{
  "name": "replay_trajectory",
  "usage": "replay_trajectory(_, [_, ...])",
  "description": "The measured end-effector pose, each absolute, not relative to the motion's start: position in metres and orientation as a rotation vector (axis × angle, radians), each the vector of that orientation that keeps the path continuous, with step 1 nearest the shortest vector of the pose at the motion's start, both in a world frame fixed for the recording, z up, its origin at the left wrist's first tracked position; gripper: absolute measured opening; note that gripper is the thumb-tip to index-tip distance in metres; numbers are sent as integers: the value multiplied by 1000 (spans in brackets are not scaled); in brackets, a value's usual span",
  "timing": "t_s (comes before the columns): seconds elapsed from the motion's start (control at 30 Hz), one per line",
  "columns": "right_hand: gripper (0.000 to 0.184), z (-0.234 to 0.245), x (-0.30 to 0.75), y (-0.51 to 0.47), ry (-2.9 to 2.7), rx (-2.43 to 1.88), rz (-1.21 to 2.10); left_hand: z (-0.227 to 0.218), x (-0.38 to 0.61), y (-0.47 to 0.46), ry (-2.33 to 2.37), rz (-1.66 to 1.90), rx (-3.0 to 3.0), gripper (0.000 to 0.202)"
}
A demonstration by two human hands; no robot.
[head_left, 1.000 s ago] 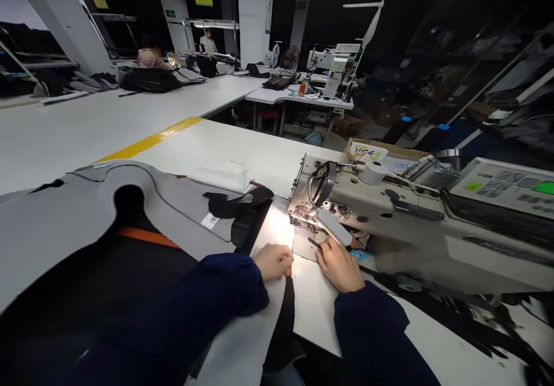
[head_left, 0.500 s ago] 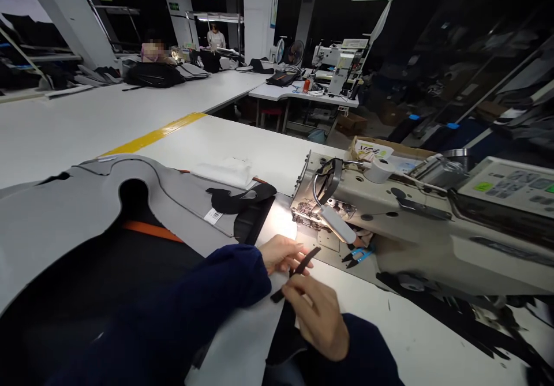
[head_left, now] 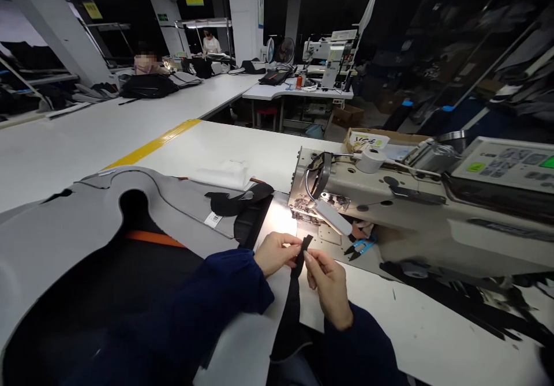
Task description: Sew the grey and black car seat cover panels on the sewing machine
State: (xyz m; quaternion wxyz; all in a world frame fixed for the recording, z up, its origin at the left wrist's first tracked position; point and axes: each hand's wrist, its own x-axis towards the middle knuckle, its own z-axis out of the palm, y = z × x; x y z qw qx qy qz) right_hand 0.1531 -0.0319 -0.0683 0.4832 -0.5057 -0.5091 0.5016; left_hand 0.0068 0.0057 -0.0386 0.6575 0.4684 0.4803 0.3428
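Observation:
Both of my hands pinch a narrow black strap (head_left: 302,253) just in front of the sewing machine (head_left: 389,207). My left hand (head_left: 274,252) grips it from the left and my right hand (head_left: 326,282) from the right, fingers closed on it. The strap's lower part runs down toward my lap. A large grey and black fabric piece (head_left: 86,230) with an orange strip lies under my left arm. The machine's lamp lights the needle area (head_left: 309,207), a little beyond my hands.
Blue thread snips (head_left: 361,247) lie by the machine base. A white folded cloth (head_left: 225,173) and black fabric scraps (head_left: 238,199) sit beyond the fabric. A tape roll (head_left: 372,158) rests on the machine. Black strips (head_left: 467,308) lie at right. Other people work at far tables.
My right hand drew back from the needle area with the black strap. Both hands now hold the strap up together in front of the machine.

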Motion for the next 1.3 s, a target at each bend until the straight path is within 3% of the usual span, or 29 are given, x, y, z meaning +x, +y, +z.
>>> replay_trajectory(0.2, [34, -67, 146, -29, -1167, -1199, 1242, -37, 9, 2, 1095, 806, 1076, 24])
replay_trajectory(0.57, [29, -74, 141, -25, -1179, -1139, 1262, -38, 5, 1, 1189, 903, 1382, 27])
replay_trajectory(0.7, [22, -84, 166, -25, -1776, -1181, 761, -17, -18, 21, 1340, 1041, 1668, 21])
replay_trajectory(0.77, [36, -92, 180, -25, -2141, -1106, 429, -10, -28, 35, 1384, 1043, 1780, 20])
replay_trajectory(0.97, [65, -110, 174, -20, -2586, -787, 108, -32, -20, 76, 1443, 446, 2207, 21])
replay_trajectory(1.07, [62, -113, 161, -17, -2559, -708, 57, -51, -6, 93, 1499, 166, 2397, 21])
replay_trajectory(1.3, [54, -113, 163, -14, -2573, -641, 51, -69, 5, 124, 1695, -50, 2373, 26])
